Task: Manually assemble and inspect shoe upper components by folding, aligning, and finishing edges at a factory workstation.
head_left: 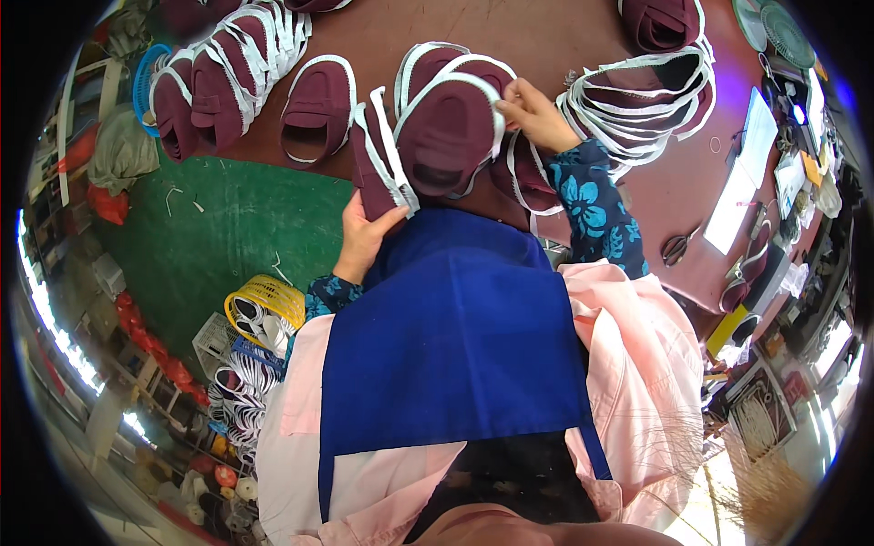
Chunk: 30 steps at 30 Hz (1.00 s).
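Low in front of me, my left hand (364, 232) is closed on a maroon shoe upper (371, 159) with a white zigzag-edged trim, its thumb over the lower end. Just to its right is a second maroon upper (448, 127), tilted so that its toe and dark opening show. My right hand (537, 116) pinches the white edge of this one at its upper right. Behind it, more trimmed uppers (430, 65) partly show. Another maroon upper (528, 177) lies below my right wrist, half hidden by the sleeve.
A row of nested uppers (238, 68) and a single upper (319, 109) lie on the brown table (537, 32) at left. At right are a stack of uppers (642, 100), scissors (675, 248) and white papers (736, 205). A yellow basket (266, 296) stands lower left on the green floor (228, 218).
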Motion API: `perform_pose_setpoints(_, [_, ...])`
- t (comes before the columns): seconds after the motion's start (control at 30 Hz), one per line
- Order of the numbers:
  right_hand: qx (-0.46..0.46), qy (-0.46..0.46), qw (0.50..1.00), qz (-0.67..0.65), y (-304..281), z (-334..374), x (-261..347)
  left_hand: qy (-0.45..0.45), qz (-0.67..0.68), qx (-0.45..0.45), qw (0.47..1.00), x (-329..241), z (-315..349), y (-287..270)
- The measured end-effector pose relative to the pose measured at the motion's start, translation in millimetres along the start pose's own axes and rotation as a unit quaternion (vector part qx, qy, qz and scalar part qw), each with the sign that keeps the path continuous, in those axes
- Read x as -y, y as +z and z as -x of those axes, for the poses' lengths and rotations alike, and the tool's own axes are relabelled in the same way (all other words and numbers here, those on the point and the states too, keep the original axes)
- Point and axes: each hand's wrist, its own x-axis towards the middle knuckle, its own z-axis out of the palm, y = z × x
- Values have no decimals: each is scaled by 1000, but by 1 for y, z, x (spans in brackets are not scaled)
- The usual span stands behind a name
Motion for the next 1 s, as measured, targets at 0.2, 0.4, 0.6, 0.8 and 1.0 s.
perform_pose_setpoints(0.2, [-72,-18,997,-33,72,7,29,66,-127,12,990,20,-9,24])
perform_pose_setpoints(0.4, [6,33,995,-91,63,43,5,67,-91,18,993,14,3,21])
perform_pose_setpoints(0.6, [-74,92,991,-63,138,15,40,-18,-137,21,990,28,2,20])
perform_pose_setpoints(0.8, [-394,-91,893,198,14,-36,-13,-7,234,-103,967,-66,30,-19])
perform_pose_setpoints(1.0, [-96,121,986,67,-33,-29,-10,132,-269,-98,949,-95,16,-75])
